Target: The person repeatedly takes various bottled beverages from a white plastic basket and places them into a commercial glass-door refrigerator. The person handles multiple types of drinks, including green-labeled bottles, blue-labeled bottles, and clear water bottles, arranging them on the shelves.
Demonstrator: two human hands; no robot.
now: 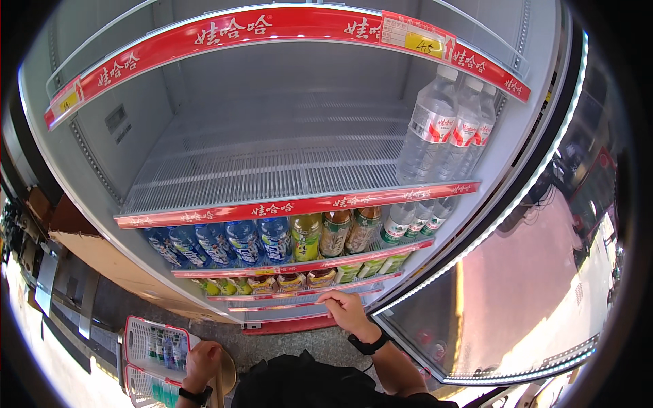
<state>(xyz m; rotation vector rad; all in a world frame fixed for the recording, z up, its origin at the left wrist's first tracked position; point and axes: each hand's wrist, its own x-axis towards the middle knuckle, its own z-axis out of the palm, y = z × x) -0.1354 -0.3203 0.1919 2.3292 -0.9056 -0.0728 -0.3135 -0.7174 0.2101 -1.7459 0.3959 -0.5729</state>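
Note:
My right hand (347, 315) hovers before the lower shelves of an open drinks cooler, its fingers curled and nothing visible in them. A dark band circles that wrist. Low at the left, my left hand (203, 362) is closed beside a white basket (139, 333) with a red rim; the inside of its grip is hidden. Several bottles (168, 347) stand in the basket. On the cooler's upper shelf (258, 170), three clear water bottles (428, 129) stand in a row at the right end.
The shelf below carries blue-labelled bottles (243, 243), a yellow-green bottle (305, 238), brown tea bottles (335, 233) and clear ones (397, 223). Lower down are more drinks (292, 281). The lit-edged glass door (496, 299) stands open at the right. Cardboard (115, 265) lines the left side.

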